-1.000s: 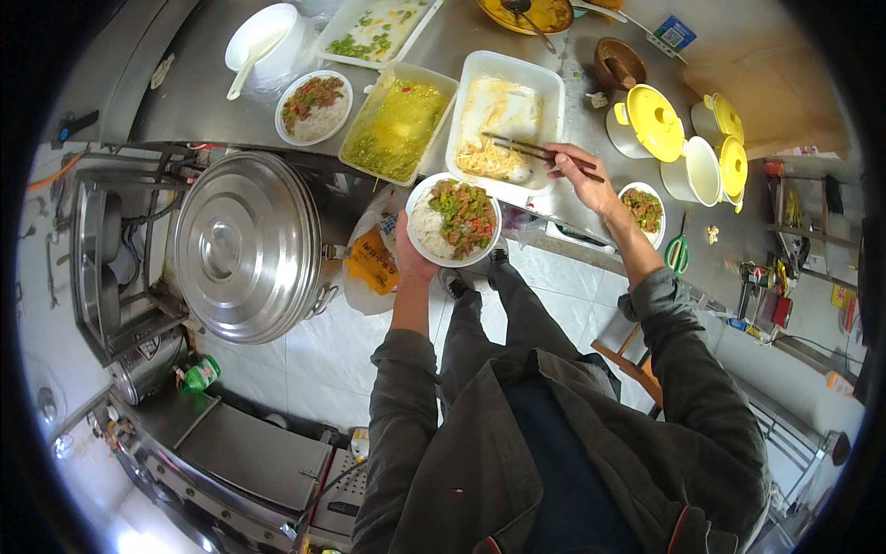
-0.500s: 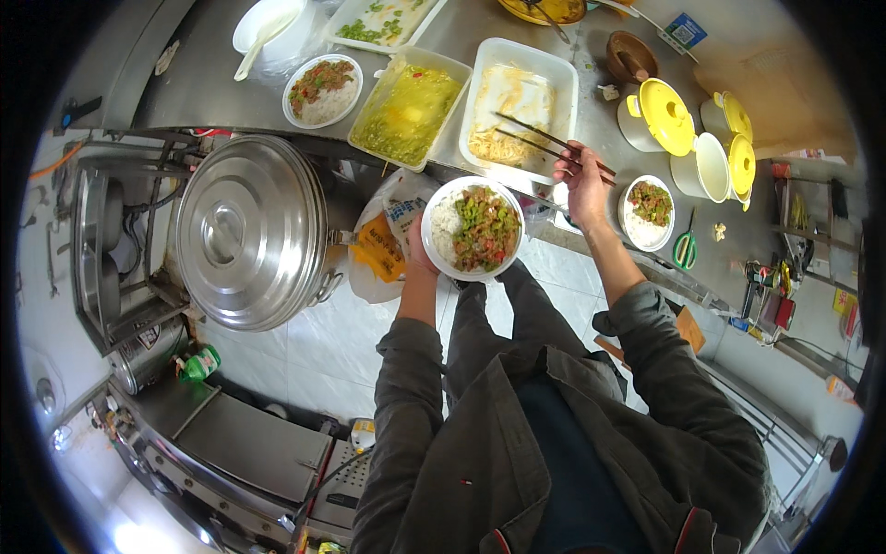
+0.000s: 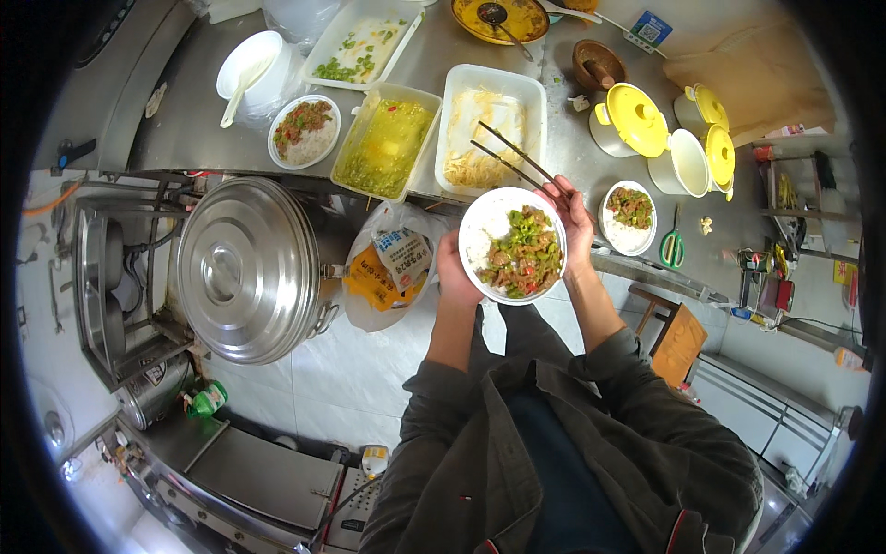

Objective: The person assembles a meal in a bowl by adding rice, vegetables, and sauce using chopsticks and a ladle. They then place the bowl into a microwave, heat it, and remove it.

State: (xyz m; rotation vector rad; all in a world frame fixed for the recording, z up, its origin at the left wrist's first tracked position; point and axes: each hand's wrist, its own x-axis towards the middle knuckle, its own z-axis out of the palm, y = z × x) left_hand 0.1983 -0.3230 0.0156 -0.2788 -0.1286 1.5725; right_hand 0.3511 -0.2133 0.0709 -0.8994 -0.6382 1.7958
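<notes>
My left hand is closed on the left side of a white bowl of rice topped with meat and green peppers. At the bowl's right side, my right hand holds dark chopsticks, their tips pointing up and left over a white tub with pale shreds in it. That hand seems to touch the bowl's rim, though its lower fingers are partly hidden. On the counter just right of it rests a second rice bowl. A third rice bowl stands at the left, beside a tub of yellow-green food.
Yellow-lidded pots, a wooden mortar and green-handled scissors occupy the right counter. A large lidded steel pot stands at the left, a plastic bag beside it. A wooden stool sits at the right, below the counter.
The held bowl has moved right, toward my right hand. My right hand has come down beside it, still with the chopsticks. The whole view has shifted, so the counter appears lower.
</notes>
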